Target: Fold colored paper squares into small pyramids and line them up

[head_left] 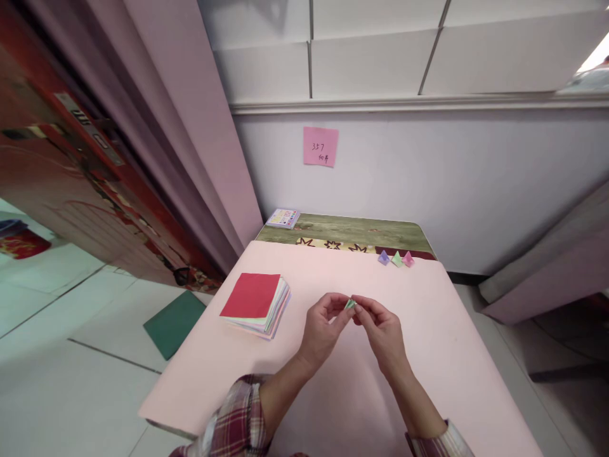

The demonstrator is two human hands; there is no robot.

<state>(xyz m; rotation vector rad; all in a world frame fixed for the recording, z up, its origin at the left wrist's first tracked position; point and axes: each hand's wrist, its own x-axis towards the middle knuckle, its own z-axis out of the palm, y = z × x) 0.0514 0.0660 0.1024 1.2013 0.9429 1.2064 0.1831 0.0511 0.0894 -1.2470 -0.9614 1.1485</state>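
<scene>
A small folded piece of green paper [350,304] is pinched between both hands above the pink-covered table [342,393]. My left hand [326,324] grips it from the left with thumb and fingertips. From the right, my right hand [380,327] closes its thumb and fingers on the same paper. The fingertips hide much of its shape. To the left lies a stack of coloured square paper [252,296] with a red sheet on top. Near the far right edge sit three little folded paper pieces: a purple one [384,257], a green one [398,259] and a pink one [408,258].
At the far left corner of the table lies a small printed packet [283,218]. A pink note [320,146] with handwriting is stuck on the wall. A green square [174,324] lies on the floor left of the table. Beside it hangs a pink curtain [190,127].
</scene>
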